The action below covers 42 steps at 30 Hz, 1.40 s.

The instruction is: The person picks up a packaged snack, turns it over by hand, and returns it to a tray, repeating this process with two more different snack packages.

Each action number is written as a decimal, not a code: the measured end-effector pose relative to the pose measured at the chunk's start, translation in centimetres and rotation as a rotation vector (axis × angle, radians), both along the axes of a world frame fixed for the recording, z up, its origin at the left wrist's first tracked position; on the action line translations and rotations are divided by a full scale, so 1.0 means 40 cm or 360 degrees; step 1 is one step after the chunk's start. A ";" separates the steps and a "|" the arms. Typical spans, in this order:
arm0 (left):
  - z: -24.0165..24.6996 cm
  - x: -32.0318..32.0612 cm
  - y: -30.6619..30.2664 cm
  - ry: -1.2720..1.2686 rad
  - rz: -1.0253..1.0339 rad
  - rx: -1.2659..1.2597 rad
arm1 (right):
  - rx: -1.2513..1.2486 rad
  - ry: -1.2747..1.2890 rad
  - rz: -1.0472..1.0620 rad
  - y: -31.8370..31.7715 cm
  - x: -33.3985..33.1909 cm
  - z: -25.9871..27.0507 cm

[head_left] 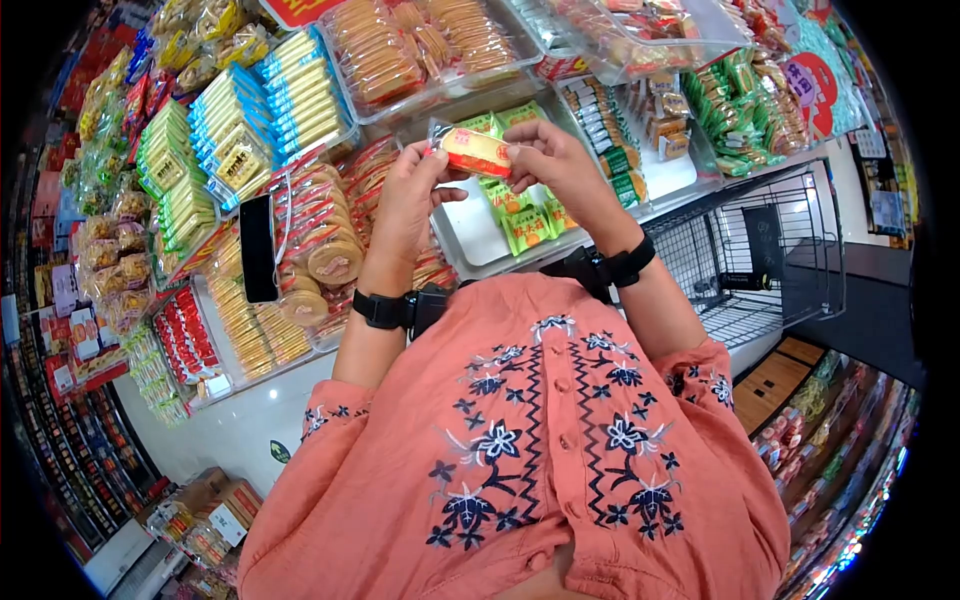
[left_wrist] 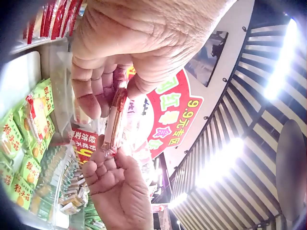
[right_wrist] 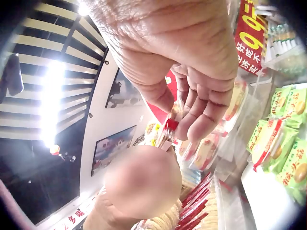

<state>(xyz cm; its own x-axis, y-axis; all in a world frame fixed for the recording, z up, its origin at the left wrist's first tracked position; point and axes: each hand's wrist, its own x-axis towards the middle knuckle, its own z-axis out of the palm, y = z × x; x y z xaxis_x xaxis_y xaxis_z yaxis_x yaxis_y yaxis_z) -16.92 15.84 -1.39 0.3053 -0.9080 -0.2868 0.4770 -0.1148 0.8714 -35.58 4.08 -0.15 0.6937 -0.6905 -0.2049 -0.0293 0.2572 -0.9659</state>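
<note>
Left hand (head_left: 412,185) and right hand (head_left: 562,168) pinch opposite ends of the red-and-yellow snack packet (head_left: 474,150) above the plastic tray (head_left: 468,232), toward its far edge. Opposed pulling could split it; a slack pinch could drop it onto green packets (head_left: 527,228).

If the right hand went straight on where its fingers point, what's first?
Past the packet the right hand pinches, probably the left hand at the packet's other end; depth is unclear.
</note>
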 end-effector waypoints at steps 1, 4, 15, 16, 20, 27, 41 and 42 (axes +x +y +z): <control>-0.003 -0.002 0.000 -0.0002 0.0004 -0.0010 | -0.0007 0.0007 0.0003 -0.003 -0.002 0.000; -0.005 -0.008 0.003 -0.0023 0.0008 -0.0001 | -0.0010 0.0028 -0.0013 -0.004 -0.006 0.003; -0.053 0.004 -0.001 -0.0013 0.0043 0.0121 | 0.0017 0.0095 -0.0032 -0.041 0.009 -0.044; -0.060 0.002 -0.002 -0.0020 0.0052 0.0139 | 0.0013 0.0106 -0.0021 -0.045 0.008 -0.044; -0.060 -0.016 -0.012 -0.0125 0.0105 0.0206 | 0.0076 0.0095 0.0074 -0.079 0.001 -0.045; -0.048 -0.074 -0.023 -0.0160 0.0269 0.0248 | 0.0155 0.0082 0.0263 -0.140 -0.015 -0.061; -0.092 -0.131 -0.118 -0.0463 0.0496 0.0392 | 0.0009 0.0024 0.0443 -0.256 -0.043 -0.104; -0.095 -0.132 -0.123 -0.0495 0.0501 0.0420 | 0.0013 0.0044 0.0442 -0.259 -0.043 -0.111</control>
